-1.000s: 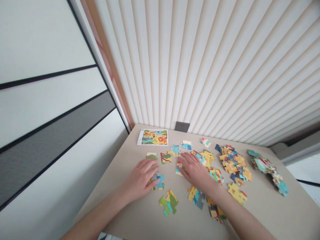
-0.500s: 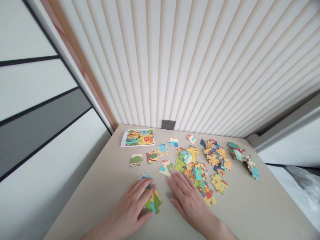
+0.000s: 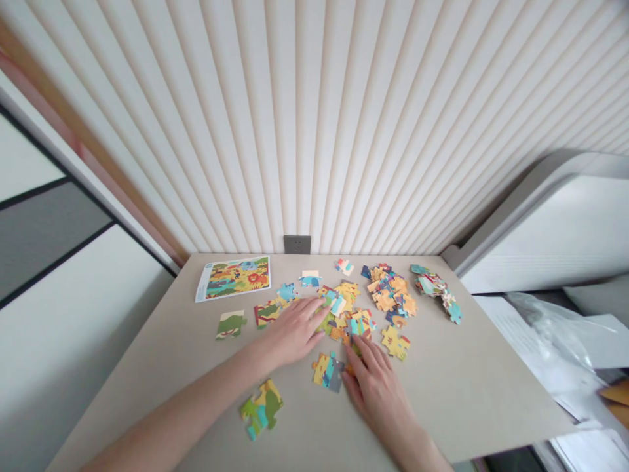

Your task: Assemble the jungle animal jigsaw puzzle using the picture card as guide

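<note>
Left hand (image 3: 293, 333) and right hand (image 3: 376, 393) touch puzzle pieces (image 3: 346, 301) near the table's back edge (image 3: 236, 255).

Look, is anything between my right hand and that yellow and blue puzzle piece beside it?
Nothing visible stands in the way. Your right hand lies just beside the yellow and blue puzzle piece, with no other piece between them.

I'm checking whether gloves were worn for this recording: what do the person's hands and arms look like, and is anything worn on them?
The left hand and right hand are bare, without gloves. The left forearm and right forearm are bare too, with no sleeve in view. No ring, watch or bracelet shows on either.
</note>
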Motion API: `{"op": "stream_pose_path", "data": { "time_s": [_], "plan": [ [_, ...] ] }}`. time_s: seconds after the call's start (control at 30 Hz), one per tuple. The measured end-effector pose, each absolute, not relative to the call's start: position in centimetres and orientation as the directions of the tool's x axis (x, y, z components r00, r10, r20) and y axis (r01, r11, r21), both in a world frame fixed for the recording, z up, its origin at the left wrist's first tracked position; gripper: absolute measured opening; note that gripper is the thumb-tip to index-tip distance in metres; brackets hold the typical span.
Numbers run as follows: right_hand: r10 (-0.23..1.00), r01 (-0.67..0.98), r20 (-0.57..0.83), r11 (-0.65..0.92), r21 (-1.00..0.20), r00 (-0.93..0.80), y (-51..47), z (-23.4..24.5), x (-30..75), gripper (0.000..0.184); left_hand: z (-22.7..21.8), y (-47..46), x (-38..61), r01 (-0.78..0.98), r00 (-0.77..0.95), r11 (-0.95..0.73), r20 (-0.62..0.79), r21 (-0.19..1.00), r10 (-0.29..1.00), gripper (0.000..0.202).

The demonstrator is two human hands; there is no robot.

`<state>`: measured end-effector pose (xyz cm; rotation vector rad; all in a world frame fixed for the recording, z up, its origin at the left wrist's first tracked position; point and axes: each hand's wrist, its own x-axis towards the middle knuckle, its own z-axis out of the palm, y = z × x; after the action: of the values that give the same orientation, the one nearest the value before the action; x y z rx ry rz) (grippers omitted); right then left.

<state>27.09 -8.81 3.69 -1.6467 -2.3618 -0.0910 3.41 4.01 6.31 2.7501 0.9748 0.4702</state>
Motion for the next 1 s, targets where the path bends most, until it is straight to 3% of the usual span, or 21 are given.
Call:
{"op": "stream_pose_path", "data": {
  "time_s": [0.13, 0.27, 0.87, 1.0],
  "plan": [
    [0.926, 0.941, 0.261, 0.314, -0.126, -0.274, -9.8, 3.3, 25.3, 0.046, 4.5, 6.7, 6.3, 0.537, 0.766, -0.812, 0.272, 0.228, 0.583, 0.053],
    [0.925, 0.932, 0.282, 0.312, -0.183, -0.255, -9.8, 3.4, 25.2, 0.042, 3.3, 7.3, 6.6, 0.535, 0.757, -0.807, 0.282, 0.251, 0.59, 0.047],
    [0.906, 0.854, 0.219, 0.417, -0.31, -0.363, -10.5, 5.2, 25.3, 0.043, 3.0, 6.8, 4.5, 0.546, 0.74, -0.786, 0.273, 0.289, 0.615, 0.045],
    [0.929, 0.888, 0.255, 0.34, -0.31, -0.267, -11.6, 5.4, 27.2, 0.043, 3.1, 6.6, 4.2, 0.547, 0.731, -0.782, 0.283, 0.3, 0.62, 0.041]
  ]
}}
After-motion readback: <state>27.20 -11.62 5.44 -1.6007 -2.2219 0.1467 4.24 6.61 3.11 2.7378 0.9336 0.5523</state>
